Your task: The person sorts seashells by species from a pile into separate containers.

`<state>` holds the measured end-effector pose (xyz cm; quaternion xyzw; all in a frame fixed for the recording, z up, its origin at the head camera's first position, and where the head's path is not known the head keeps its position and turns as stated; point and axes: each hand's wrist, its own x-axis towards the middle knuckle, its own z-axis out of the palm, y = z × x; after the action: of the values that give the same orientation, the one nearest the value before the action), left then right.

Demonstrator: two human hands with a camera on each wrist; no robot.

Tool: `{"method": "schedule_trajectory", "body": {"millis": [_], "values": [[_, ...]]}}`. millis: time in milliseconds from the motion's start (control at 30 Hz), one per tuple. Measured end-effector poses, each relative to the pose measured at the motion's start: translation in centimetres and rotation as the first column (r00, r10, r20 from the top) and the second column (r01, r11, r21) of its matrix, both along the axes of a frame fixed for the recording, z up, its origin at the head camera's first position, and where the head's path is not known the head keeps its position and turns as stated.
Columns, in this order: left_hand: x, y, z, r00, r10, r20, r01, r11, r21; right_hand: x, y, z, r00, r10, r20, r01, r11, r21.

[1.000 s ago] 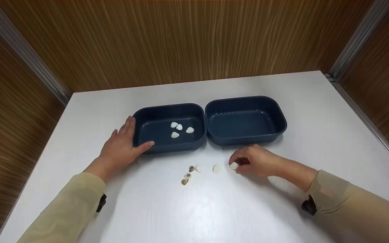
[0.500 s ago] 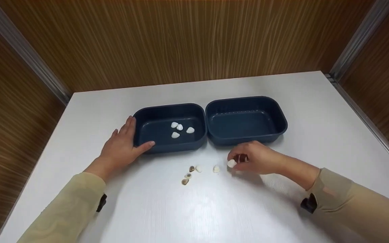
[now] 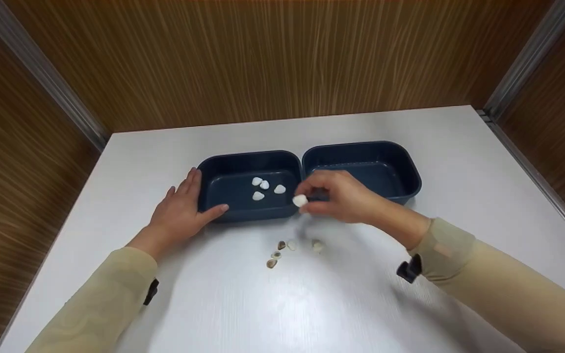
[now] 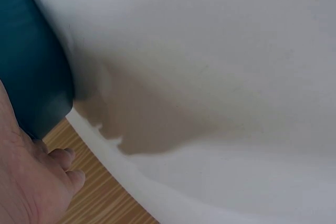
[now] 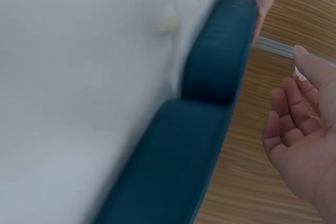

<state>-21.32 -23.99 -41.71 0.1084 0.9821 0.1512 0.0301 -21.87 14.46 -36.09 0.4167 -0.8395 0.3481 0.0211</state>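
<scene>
My right hand (image 3: pixel 339 196) pinches a white seashell (image 3: pixel 300 200) between thumb and fingers, raised over the spot where the two dark blue bins meet. In the right wrist view only a sliver of that seashell (image 5: pixel 300 74) shows by the thumb. My left hand (image 3: pixel 178 211) rests against the left end of the left bin (image 3: pixel 250 214), thumb over its front rim and fingers straight. Several white shells (image 3: pixel 258 195) lie inside this bin. In the left wrist view, part of my left hand (image 4: pixel 39 182) lies along the bin's wall (image 4: pixel 34 61).
The right bin (image 3: pixel 405 196) stands beside the left one, partly behind my right hand. In front of the bins, several small shells lie on the white table (image 3: pixel 243 304), some brown (image 3: pixel 271 264), some pale (image 3: pixel 317 246). Wood-grain panels (image 3: pixel 282 59) rise behind and at both sides.
My right hand has lifted the white seashell off the table and carried it left and up toward the left bin. The left hand stays at the left bin's end.
</scene>
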Motion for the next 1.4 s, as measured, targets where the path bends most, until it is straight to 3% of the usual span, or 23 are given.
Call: {"method": "schedule_trajectory", "body": {"millis": [167,700,1100,1400], "values": [[0.0,0.0,0.0,1.0,0.004,0.005,-0.004,1.0,-0.002,-1.4,-2.5,0.5,1.0,-0.014,-0.025,0.013,0.999,-0.048],[-0.3,0.8,-0.2,0.999,-0.005,0.035,0.005,1.0,-0.005,-4.7,-6.6,-2.0,0.981,-0.14,0.138,0.142,0.99,-0.005],[-0.3,0.7,-0.2,1.0,-0.022,0.015,0.022,1.0,-0.002,-5.4,-7.1,-3.5,0.973,-0.171,0.156,0.175,0.984,-0.014],[-0.5,1.1,-0.3,1.0,-0.028,0.015,0.027,1.0,0.007,-5.6,-6.6,-3.2,0.974,-0.2,0.109,0.193,0.978,0.074]]}}
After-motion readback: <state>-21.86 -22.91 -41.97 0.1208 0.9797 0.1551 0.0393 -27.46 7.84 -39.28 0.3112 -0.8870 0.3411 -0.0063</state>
